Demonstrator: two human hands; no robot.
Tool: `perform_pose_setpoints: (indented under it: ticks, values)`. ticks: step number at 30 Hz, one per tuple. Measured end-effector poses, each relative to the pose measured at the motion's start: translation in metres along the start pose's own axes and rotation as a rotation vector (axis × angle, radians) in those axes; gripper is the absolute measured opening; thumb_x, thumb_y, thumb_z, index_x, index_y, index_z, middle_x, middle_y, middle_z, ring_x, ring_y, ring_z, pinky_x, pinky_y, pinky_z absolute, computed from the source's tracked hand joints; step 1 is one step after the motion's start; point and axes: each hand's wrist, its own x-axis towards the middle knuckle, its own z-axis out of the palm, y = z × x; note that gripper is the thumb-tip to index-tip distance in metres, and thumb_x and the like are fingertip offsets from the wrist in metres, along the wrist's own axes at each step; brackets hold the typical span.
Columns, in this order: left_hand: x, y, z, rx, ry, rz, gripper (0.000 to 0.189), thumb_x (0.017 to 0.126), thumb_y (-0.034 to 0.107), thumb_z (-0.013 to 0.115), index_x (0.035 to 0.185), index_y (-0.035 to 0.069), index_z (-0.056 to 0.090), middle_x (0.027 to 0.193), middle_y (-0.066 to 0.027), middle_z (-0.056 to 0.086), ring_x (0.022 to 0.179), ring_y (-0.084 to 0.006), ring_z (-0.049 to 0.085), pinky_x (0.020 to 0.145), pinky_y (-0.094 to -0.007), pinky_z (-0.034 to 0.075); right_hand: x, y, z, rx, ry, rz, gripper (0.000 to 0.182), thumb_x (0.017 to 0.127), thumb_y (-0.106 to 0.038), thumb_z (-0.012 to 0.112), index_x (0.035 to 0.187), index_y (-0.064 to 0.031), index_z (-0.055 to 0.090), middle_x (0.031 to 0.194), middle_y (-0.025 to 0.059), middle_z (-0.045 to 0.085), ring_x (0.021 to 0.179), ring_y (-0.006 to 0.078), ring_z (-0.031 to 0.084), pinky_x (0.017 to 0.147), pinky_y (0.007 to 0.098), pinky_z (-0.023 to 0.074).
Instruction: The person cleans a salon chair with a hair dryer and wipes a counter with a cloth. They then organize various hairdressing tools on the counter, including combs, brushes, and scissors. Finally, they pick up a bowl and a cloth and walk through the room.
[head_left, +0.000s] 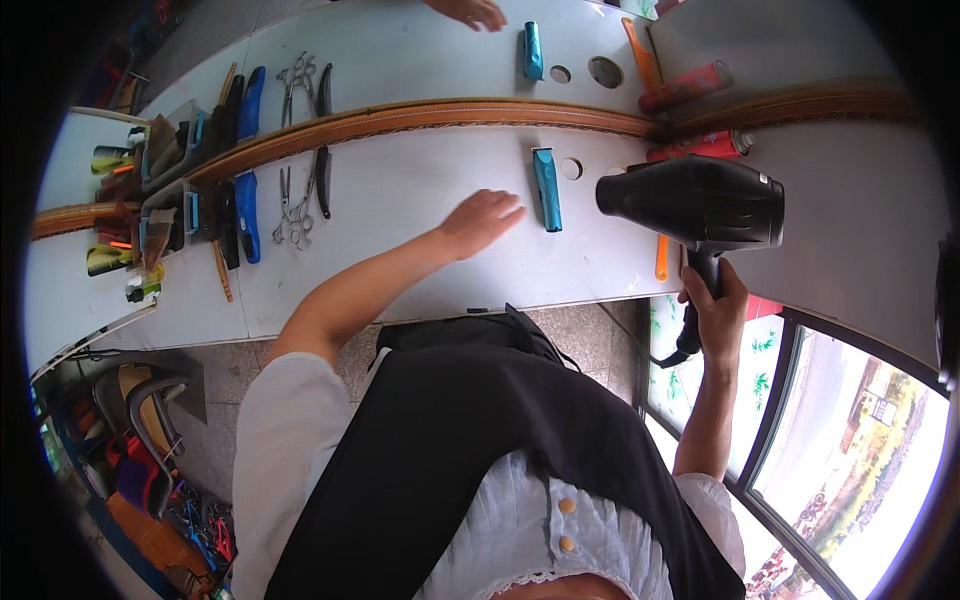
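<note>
In the head view my right hand (718, 311) grips the handle of a black hair dryer (694, 201), whose nozzle points left above the white counter. My left hand (484, 223) hovers over or rests on the counter, which cannot be told, with its fingers towards a teal hair trimmer (548, 189) and nothing seen in it. An orange comb (661, 257) lies partly hidden under the dryer. Farther left lie a black folding razor (322, 182), metal scissors (296, 217), a blue clipper (247, 217) and a brush with a wooden handle (222, 271).
A wood-framed mirror (420, 118) along the back reflects the tools and a hand. A red spray can (709, 145) lies at the right rear, near a round hole (571, 169) in the counter (405, 187). A plastic bin (169, 214) with brushes stands at the left. The dryer's cord hangs below.
</note>
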Motion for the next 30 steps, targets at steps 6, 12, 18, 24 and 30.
perform_pose_setpoints:
  ticks: [6,12,18,24,30]
  values:
    - [0.105,0.025,0.058,0.53,-0.192,0.088,0.023,0.077,0.012,0.049,0.098,0.009,0.058,0.105,-0.0046,0.055,0.111,-0.0181,0.044,0.1,-0.0443,0.026,0.022,0.001,0.006,-0.216,0.214,-0.181,0.028,0.068,-0.014,0.072,0.088,0.0001,0.058,0.073,0.0092,0.059,0.059,0.0142,0.055,0.054,0.0269,0.0444]
    - [0.064,-0.003,0.028,0.407,-0.23,0.072,0.014,0.074,0.007,0.051,0.086,0.012,0.057,0.09,-0.0033,0.055,0.096,-0.0187,0.051,0.102,-0.0442,0.023,0.024,0.02,-0.053,-0.516,0.437,-0.275,0.028,0.073,-0.023,0.069,0.083,-0.0004,0.057,0.063,0.0079,0.055,0.057,0.0125,0.053,0.053,0.0278,0.044]
    - [-0.022,-0.06,-0.029,0.515,-0.307,-0.048,0.02,0.073,0.002,0.052,0.091,0.011,0.053,0.094,-0.0043,0.053,0.1,-0.0189,0.049,0.103,-0.0447,0.021,0.007,0.046,-0.082,-0.481,0.539,-0.099,0.026,0.075,-0.022,0.068,0.083,0.0004,0.056,0.059,0.0045,0.056,0.053,0.0096,0.05,0.051,0.0237,0.04]
    - [-0.05,-0.086,-0.044,0.452,-0.422,-0.245,0.024,0.073,0.002,0.054,0.095,0.01,0.052,0.098,-0.0061,0.052,0.104,-0.0215,0.047,0.103,-0.0451,0.021,-0.017,0.064,-0.1,-0.587,0.332,0.113,0.028,0.073,-0.028,0.067,0.087,-0.0046,0.059,0.062,0.0119,0.057,0.056,0.0205,0.056,0.054,0.0324,0.0426]
    - [-0.035,-0.041,-0.043,0.458,-0.39,-0.269,0.029,0.076,0.004,0.048,0.105,0.006,0.051,0.116,-0.0121,0.048,0.116,-0.0253,0.041,0.101,-0.0452,0.025,-0.057,0.091,-0.095,-0.286,0.126,0.392,0.02,0.073,-0.017,0.067,0.079,-0.0002,0.057,0.056,0.0039,0.055,0.05,0.0074,0.049,0.048,0.0236,0.0381]
